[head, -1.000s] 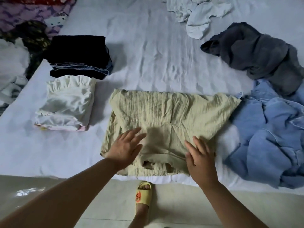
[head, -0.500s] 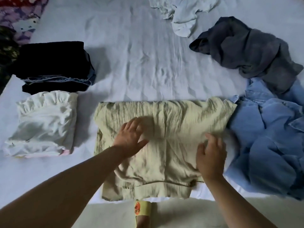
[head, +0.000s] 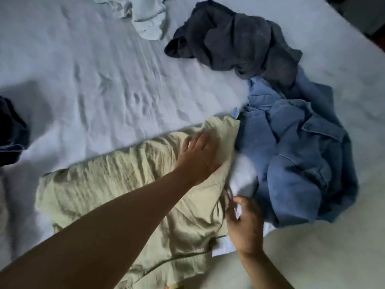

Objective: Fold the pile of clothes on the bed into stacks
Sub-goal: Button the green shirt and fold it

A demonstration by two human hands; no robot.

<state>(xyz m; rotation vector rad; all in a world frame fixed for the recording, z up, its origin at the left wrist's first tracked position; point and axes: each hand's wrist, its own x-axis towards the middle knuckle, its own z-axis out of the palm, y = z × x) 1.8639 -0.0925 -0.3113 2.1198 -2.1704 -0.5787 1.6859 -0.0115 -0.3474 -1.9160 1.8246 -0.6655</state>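
Observation:
A crumpled beige garment (head: 104, 184) lies spread near the front edge of the white bed sheet (head: 93, 69). My left hand (head: 198, 155) reaches across it and presses flat, fingers straight, on its far right corner. At the garment's right edge, my right hand (head: 245, 222) pinches the fabric between thumb and curled fingers; motion blur hides the exact grip. Three unfolded garments lie loose: a blue denim shirt (head: 302, 163) right next to the beige one, a dark grey garment (head: 239, 38) behind it, and a pale one (head: 148, 19) at the top.
A stack of dark folded clothes (head: 10, 130) shows partly at the left edge. The pale floor (head: 312, 257) lies below the bed's front edge at the bottom right.
The view has swung right and the folded stacks have left the frame. My left hand slid from the garment's middle to its right corner. My right hand moved to the right edge and took hold.

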